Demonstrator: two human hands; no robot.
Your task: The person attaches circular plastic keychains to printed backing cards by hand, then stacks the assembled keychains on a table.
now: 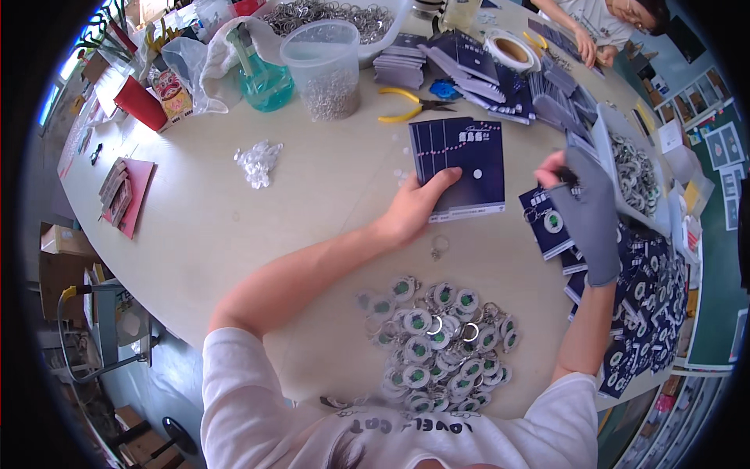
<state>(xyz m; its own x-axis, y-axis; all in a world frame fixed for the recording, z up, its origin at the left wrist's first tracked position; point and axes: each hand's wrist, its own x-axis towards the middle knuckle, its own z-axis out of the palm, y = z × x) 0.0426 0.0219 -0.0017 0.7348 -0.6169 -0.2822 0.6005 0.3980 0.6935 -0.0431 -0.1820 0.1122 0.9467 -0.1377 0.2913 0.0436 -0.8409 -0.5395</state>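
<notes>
My left hand (418,205) grips a small fanned stack of dark blue printed cards (459,160), thumb on top. A small white round spot shows on the front card. To the right, my right hand (586,207) wears a grey fingerless glove, its fingers curled; whatever they hold is hidden. Below it lies a blue card with a round keychain (553,223) on it. Nearer me is a heap of round keychains (445,336) with green centres and metal rings. A loose metal ring (440,246) lies between my hands.
Yellow-handled pliers (402,105), a clear tub of metal parts (324,86) and a green spray bottle (264,78) stand beyond. Carded keychains (644,305) pile up at right beside a white bin (664,207). Small clear pieces (258,162) lie left. Another person (590,39) works at far right.
</notes>
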